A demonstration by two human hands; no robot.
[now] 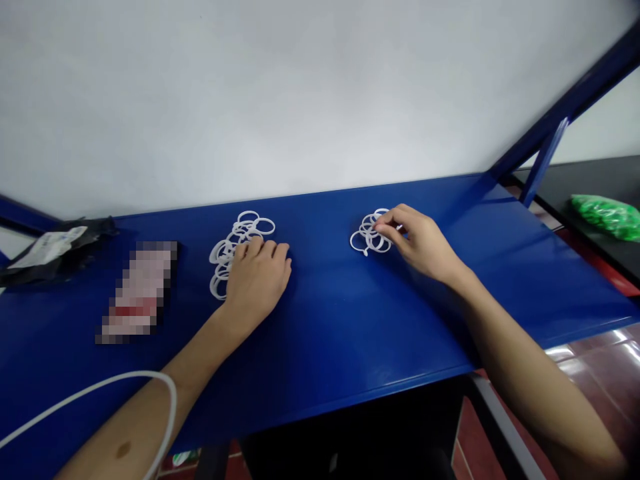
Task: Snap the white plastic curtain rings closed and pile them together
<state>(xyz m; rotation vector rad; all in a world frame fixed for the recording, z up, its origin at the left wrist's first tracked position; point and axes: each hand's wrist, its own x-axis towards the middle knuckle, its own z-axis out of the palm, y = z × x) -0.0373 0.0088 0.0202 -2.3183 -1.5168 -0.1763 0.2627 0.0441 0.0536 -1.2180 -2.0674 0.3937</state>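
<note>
Head view: hands [257, 270] [417, 243] touch white rings [371, 235]

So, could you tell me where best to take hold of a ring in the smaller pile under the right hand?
Pinch a near-left edge loop of the smaller ring pile, from above. The rings lie flat and overlapping, and the right hand covers the right edge.

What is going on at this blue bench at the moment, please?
A person works with both bare hands on a blue bench. The left hand rests on the larger pile of white rings. The right hand touches the smaller pile of white rings with its fingertips. A black packet lies at the far left.
</note>
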